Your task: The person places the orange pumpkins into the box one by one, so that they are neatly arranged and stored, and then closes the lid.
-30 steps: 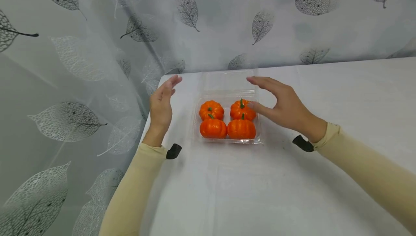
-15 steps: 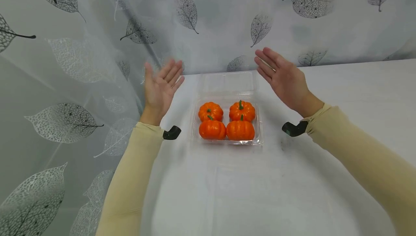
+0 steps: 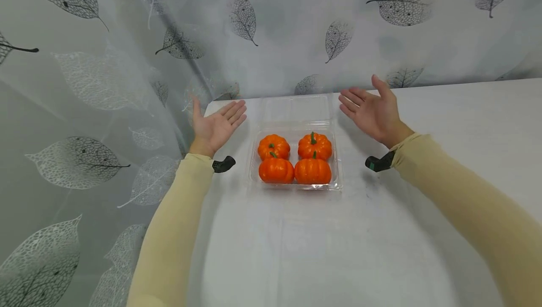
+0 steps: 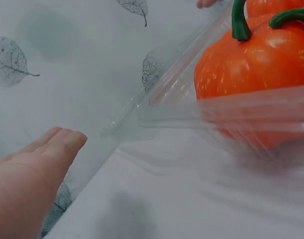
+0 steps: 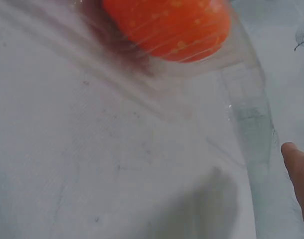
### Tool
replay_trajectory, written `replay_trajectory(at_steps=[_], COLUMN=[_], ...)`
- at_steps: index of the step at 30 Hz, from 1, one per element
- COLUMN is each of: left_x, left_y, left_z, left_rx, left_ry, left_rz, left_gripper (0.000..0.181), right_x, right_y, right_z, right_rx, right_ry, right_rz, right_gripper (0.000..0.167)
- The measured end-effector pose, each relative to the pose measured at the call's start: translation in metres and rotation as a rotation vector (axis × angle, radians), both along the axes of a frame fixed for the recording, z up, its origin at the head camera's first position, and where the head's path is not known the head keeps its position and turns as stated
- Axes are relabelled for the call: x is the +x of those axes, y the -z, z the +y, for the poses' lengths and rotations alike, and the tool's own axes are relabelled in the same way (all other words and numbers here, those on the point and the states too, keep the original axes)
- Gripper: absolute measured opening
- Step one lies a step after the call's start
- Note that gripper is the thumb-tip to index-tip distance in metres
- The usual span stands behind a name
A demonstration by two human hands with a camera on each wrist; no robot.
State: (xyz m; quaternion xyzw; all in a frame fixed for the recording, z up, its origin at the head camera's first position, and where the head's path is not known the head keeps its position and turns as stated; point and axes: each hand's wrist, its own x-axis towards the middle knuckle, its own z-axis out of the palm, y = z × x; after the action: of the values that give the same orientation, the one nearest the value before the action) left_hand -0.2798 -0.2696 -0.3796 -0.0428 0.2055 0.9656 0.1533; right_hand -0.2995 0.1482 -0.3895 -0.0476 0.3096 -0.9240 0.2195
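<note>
Several small orange pumpkins (image 3: 313,171) with green stems sit in two rows inside a clear plastic clamshell box (image 3: 296,186). The box's lid (image 3: 296,108) is folded back behind it. To the left of the box, my left hand (image 3: 217,128) is held palm up with straight fingers and touches nothing. My right hand (image 3: 374,112) is to the right of the lid, palm showing, thumb raised, also holding nothing. In the left wrist view, a pumpkin (image 4: 251,64) shows behind the clear box wall. The right wrist view catches one fingertip (image 5: 296,164) and part of a pumpkin (image 5: 177,30).
A white cloth-covered table (image 3: 322,250) extends under the box and away to the right. Its left edge runs close by my left forearm. A grey curtain (image 3: 288,25) with a leaf print hangs behind the table and along its left side. Each wrist carries a small black device (image 3: 224,164).
My right hand has moved away from the pumpkins to the right and turned its palm up. My left hand has also turned its palm up. The pumpkins and box stay put.
</note>
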Motion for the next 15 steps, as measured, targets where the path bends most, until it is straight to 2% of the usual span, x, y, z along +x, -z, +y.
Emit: replay_trajectory(at_steps=[3,6,11,15], left_x=[-0.004,-0.008,-0.015,-0.017], left_y=[0.008,0.016,0.027,0.030], left_z=[-0.005,-0.007,-0.005,-0.003], left_rx=[0.014,-0.028,-0.133,-0.189], left_ry=[0.008,0.023,0.079,0.117], left_rz=[-0.027,-0.054,-0.075,-0.079], left_gripper=[0.116,0.118,0.118,0.122], right_x=[-0.004,-0.006,-0.005,-0.004], right_y=[0.013,0.022,0.034,0.038], right_z=[0.003,0.003,0.002,0.002], right_rx=[-0.002,0.017,0.106,0.154], right_ry=[-0.023,-0.045,-0.066,-0.086], right_rz=[-0.058,-0.101,-0.125,-0.112], right_gripper=[0.100,0.103,0.105,0.107])
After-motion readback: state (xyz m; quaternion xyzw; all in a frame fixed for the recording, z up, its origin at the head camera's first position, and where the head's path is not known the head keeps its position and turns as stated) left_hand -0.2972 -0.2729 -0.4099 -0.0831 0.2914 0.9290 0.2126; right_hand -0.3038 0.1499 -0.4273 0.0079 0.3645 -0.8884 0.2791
